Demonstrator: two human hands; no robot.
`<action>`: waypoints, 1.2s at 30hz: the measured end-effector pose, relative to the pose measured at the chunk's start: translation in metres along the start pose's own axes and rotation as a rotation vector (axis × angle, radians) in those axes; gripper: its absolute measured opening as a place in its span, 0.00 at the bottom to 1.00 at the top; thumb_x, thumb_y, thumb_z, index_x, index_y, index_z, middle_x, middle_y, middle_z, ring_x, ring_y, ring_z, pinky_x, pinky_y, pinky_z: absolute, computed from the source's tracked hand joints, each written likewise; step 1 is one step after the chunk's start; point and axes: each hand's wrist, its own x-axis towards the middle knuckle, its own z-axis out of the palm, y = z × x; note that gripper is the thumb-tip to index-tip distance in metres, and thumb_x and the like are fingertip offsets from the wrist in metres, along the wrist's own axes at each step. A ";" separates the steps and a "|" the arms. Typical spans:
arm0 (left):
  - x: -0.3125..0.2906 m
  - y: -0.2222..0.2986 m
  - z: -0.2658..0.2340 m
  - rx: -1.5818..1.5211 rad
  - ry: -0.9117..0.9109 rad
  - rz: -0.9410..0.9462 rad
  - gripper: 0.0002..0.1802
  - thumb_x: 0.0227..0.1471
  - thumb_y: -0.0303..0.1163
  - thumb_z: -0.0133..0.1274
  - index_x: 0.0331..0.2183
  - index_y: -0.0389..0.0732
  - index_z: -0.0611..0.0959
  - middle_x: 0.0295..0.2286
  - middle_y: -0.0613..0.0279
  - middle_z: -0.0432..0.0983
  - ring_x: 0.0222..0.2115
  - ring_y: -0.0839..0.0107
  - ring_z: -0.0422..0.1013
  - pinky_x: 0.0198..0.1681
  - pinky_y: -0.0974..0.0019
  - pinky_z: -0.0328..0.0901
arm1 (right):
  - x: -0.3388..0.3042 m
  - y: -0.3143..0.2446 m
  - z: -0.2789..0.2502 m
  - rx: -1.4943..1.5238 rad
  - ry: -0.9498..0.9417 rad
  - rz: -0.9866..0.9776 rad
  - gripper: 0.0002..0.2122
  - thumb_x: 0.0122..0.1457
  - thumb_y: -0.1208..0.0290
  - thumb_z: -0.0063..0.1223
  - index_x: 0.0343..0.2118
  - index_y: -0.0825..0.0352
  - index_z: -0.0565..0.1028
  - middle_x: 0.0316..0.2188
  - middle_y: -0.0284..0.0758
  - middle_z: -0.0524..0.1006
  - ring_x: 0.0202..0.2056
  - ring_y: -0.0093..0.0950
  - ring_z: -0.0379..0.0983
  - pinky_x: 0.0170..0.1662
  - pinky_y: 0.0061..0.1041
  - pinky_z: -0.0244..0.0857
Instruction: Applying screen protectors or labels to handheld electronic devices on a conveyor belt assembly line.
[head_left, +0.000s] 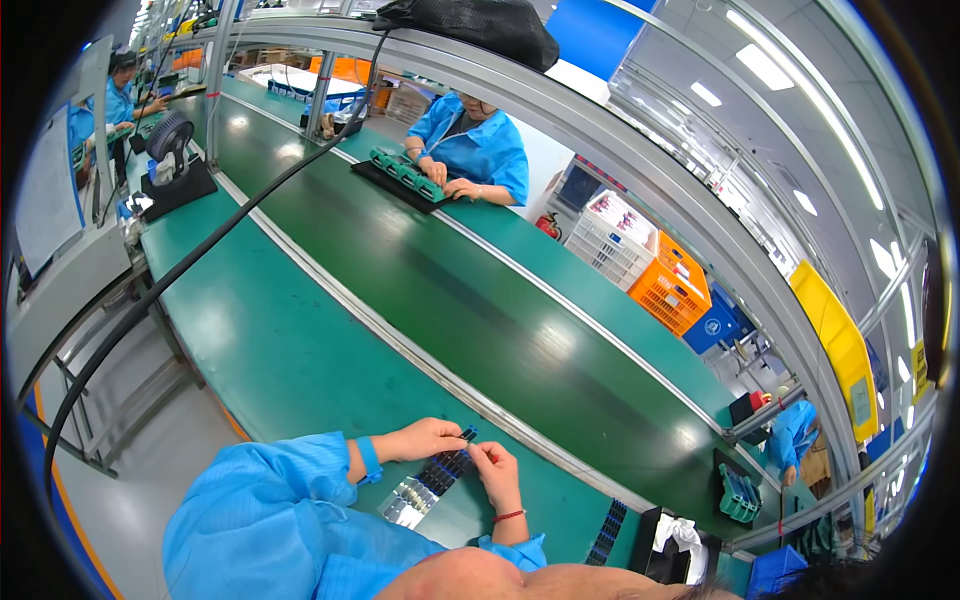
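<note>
On the green bench right in front of me lies a sheet of small black pieces in rows, its near end silvery and shiny. My left hand, with a blue band at the wrist, has its fingers pinched at the sheet's far end. From the right, my right hand, a red string round its wrist, closes thumb and fingers at the same far corner. A small dark strip with blue edges shows between the fingertips of both hands. Whether it is apart from the sheet is too small to tell.
A second dark strip and a black box with white cloth lie to my right. Beyond runs a dark green conveyor belt. Across it a co-worker handles green housings on a black tray. A black cable crosses at left, near a fan.
</note>
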 end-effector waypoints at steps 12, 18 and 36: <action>0.002 -0.002 0.001 -0.022 -0.002 -0.007 0.12 0.54 0.36 0.49 0.26 0.38 0.75 0.20 0.73 0.66 0.23 0.84 0.60 0.26 0.75 0.58 | 0.001 0.003 -0.002 -0.013 -0.005 0.004 0.06 0.54 0.68 0.56 0.26 0.65 0.74 0.18 0.20 0.68 0.17 0.09 0.56 0.18 0.11 0.47; 0.002 -0.004 0.001 -0.011 -0.001 -0.006 0.11 0.55 0.36 0.49 0.27 0.38 0.75 0.20 0.73 0.66 0.23 0.84 0.60 0.26 0.75 0.57 | 0.000 0.000 -0.001 -0.008 0.000 0.002 0.07 0.54 0.68 0.56 0.26 0.65 0.74 0.18 0.20 0.68 0.18 0.09 0.57 0.19 0.11 0.47; 0.003 -0.003 0.001 -0.037 0.000 -0.015 0.11 0.54 0.36 0.49 0.27 0.38 0.76 0.21 0.73 0.67 0.23 0.84 0.61 0.27 0.76 0.58 | 0.002 0.003 -0.003 -0.014 -0.005 0.010 0.07 0.54 0.68 0.56 0.26 0.65 0.74 0.18 0.21 0.69 0.17 0.09 0.57 0.18 0.11 0.48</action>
